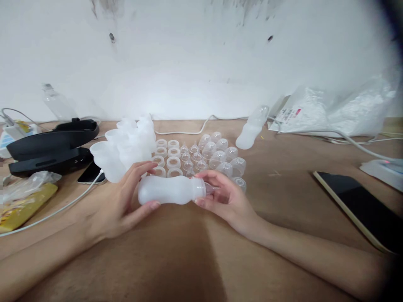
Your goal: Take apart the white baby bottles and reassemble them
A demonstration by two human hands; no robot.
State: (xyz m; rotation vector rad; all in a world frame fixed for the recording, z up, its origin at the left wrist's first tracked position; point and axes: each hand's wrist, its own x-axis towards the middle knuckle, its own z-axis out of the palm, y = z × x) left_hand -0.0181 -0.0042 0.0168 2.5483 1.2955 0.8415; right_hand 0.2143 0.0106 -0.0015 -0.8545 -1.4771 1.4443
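Head view: 2 hands clasp a frosted bottle (166, 190) that lies sideways between them, over the desk (151, 260). The left hand (121, 201) curls round its base end, thumb below and fingers above; the right hand (237, 205) grips the collar (198, 188), fingers around the clear nipple (211, 188). Just beyond the hands sit 2 columns of white rings (173, 166), loose nipples (197, 156) and clear caps (209, 149). Open bottles (107, 161) crowd beyond the left hand; past the right hand stands 1 capped bottle (252, 128), with a large phone (355, 205) farther right
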